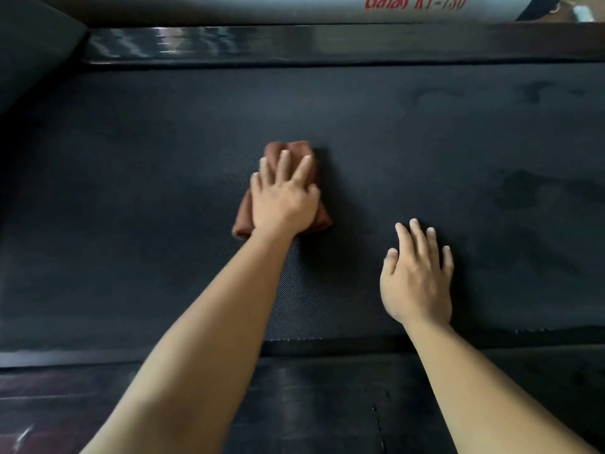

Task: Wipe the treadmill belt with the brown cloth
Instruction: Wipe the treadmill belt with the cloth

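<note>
A: How is the grip?

B: There is no pinch. The left hand [283,198] lies palm-down on the brown cloth [243,219], fingers straight and slightly fanned, pressing it flat against the treadmill belt [131,191]. The right hand [417,276] holds nothing; its palm and splayed fingers rest on the bare belt, near the cloth but apart from it, closer to the person.

A: Where exactly is the cloth?

B: About the middle of the belt, mostly under the left hand. A bunched end shows beyond the fingertips and a folded corner sticks out beside the wrist.

A: What are the surfaces like?

B: The cloth looks soft and thick, rust-brown, folded into a rough oblong. The belt is matte black with a fine woven diamond texture, clearest around the left forearm. Darker patches [523,191] mark its right part. The far side rail [327,44] is glossy black and catches streaks of light. Beyond it runs a pale, rounded casing [294,8] with red lettering, partly cut off at the top edge. The near side rail [65,357] is a thin dark strip.
</note>
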Tool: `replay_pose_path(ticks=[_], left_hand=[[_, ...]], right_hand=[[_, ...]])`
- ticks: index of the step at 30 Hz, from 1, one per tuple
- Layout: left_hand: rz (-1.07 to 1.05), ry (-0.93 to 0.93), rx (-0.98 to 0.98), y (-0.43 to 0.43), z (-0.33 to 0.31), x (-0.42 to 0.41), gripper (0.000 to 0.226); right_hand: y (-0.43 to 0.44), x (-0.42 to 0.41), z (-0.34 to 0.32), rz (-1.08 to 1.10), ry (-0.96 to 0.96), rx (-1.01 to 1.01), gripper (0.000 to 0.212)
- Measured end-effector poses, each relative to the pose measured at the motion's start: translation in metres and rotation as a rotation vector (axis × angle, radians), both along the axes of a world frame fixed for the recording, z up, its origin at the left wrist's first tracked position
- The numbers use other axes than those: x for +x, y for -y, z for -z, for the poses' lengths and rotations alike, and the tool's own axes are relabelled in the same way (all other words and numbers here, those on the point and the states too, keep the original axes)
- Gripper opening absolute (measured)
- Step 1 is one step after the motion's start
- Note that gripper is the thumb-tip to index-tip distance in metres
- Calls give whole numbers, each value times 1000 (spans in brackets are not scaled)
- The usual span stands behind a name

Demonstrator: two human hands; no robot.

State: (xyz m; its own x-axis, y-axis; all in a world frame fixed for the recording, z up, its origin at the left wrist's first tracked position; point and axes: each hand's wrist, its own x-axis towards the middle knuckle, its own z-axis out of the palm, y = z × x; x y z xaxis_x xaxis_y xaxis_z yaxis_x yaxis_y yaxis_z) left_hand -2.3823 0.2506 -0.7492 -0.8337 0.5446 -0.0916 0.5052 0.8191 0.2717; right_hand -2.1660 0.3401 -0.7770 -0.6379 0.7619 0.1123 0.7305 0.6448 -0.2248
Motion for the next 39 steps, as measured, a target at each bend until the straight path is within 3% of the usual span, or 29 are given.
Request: replay_pose_path(ticks=[4,10,17,22,28,33,39], left_hand=[[241,-16,29,-30,2,66,59],[294,-27,49,56,6,122,57],[-102,-29,-12,177,6,55,57],[-323,-8,-5,140,3,-3,56],[-18,-23,8,46,1,38,58],[225,-22,47,58,1,117,55],[92,-35,-5,154,6,102,58]], right_hand=[[-2,1,-1,3,-2,-22,48],[-1,-1,1,14,-29,11,49],[0,0,0,9,-62,8,53],[2,0,1,3,-64,28,52],[-1,0,3,-5,-46,25,46],[-1,1,3,1,-46,16,46],[-1,0,2,1,-66,5,48]])
